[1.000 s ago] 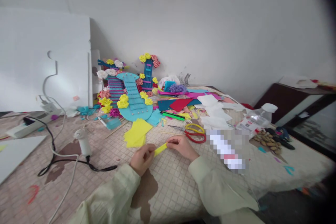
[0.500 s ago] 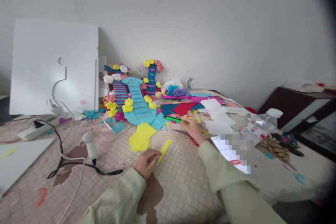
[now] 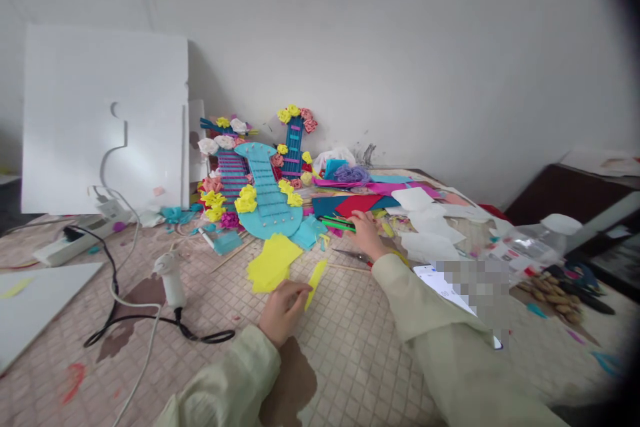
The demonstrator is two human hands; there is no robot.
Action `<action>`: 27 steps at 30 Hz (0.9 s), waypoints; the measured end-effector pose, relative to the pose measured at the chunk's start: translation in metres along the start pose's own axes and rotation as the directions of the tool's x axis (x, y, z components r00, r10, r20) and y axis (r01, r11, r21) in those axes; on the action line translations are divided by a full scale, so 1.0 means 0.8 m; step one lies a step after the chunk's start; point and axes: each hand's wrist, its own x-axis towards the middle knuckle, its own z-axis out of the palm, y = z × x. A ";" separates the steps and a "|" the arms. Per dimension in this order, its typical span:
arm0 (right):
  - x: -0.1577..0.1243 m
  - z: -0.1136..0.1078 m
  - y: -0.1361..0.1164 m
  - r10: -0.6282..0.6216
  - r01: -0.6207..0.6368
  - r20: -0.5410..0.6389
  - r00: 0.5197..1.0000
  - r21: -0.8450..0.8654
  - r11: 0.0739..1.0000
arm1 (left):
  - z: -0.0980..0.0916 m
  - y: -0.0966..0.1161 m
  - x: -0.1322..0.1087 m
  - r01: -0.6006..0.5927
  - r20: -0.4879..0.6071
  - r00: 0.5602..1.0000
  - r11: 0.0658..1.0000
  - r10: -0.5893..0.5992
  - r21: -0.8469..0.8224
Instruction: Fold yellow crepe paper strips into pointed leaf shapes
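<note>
Upright white board (image 3: pixel 65 113), power strip (image 3: pixel 60 252), plastic bottle (image 3: pixel 535 247)

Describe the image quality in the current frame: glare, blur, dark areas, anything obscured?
Head view: a bright patch of glare on the white board, with a soft shadow on the wall beside it; head view, right side: the bottle looks smeared, and black darkens the frame's edge; head view: pixelation hides part of the phone, while the left hand and yellow strip read clearly enough.

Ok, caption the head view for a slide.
Left hand on a yellow paper strip, right hand at a green utility knife.
</note>
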 end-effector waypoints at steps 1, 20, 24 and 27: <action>-0.003 -0.005 -0.003 0.001 -0.001 -0.009 1.000 0.013 1.000 | 0.001 0.002 0.004 0.020 0.005 1.000 1.000 -0.020 0.024; -0.079 0.028 -0.018 0.120 -0.152 0.124 0.985 0.302 0.941 | 0.004 0.010 0.030 0.116 0.030 0.992 0.982 -0.121 0.147; -0.091 0.025 -0.023 0.047 -0.054 0.034 0.998 0.232 0.971 | 0.019 0.003 0.060 0.140 0.034 0.988 0.974 -0.148 0.176; -0.104 0.026 -0.027 -0.029 0.031 -0.016 0.999 0.156 0.987 | 0.026 -0.005 0.078 0.180 0.010 0.982 0.962 -0.186 0.207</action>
